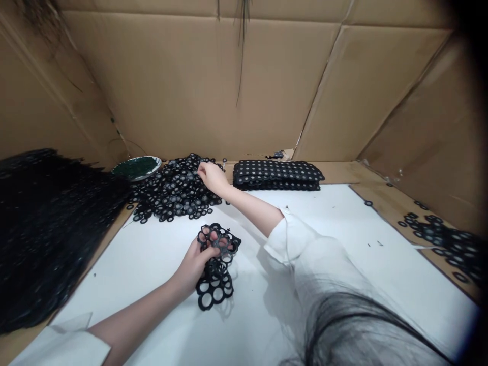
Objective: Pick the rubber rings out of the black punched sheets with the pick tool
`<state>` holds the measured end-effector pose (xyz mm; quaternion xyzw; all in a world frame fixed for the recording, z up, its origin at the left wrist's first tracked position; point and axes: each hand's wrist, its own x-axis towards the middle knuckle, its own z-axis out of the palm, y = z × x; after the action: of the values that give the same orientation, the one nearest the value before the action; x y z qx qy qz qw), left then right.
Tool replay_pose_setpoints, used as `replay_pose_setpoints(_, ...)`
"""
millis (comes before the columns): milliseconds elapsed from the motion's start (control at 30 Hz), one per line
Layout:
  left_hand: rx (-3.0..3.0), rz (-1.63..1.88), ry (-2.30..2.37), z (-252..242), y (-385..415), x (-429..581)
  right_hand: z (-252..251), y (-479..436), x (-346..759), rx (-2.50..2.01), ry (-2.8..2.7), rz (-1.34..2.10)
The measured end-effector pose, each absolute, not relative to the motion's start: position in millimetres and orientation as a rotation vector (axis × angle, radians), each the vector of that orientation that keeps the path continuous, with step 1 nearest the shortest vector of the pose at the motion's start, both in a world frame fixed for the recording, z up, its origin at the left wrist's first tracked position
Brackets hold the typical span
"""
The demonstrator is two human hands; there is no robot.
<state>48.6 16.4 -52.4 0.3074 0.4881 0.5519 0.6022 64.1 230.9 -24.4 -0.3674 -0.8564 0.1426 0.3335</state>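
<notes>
Hair (354, 312): dark strands across a white sleeve (320, 254), lower right;
Ring piece (216, 268): black open rings joined in a lacy, uneven cluster, over the white tabletop (247, 323);
Left hand (198, 260): closed on the ring piece, thumb across its upper part; lower rings extend past the grip, toward the wearer;
Right hand (212, 176): fingers drawn narrow at the loose-ring pile (173, 188); cannot tell whether a ring is held

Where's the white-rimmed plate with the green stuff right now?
In the head view, the plate sits toward the back left, between the heap of black strands and the pile of loose black rings.
</notes>
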Motion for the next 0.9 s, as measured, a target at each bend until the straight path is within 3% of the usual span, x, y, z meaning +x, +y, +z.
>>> replay_pose_setpoints(233,0.741,1.294,1.244,-55,17,46,-14,215,74,-0.916,-2.299,0.396)
replay_pose_setpoints(367,0.716,1.307,1.252,-55,17,46,-10,168,119,-0.709,-2.368,0.491)
replay_pose_setpoints(567,0.696,1.335,1.275,-53,15,50,-34,99,180,-0.767,-2.61,0.688)
replay_pose_setpoints(900,0.769,1.248,1.201,-55,17,51,-45,101,182,-0.54,-2.53,0.988)
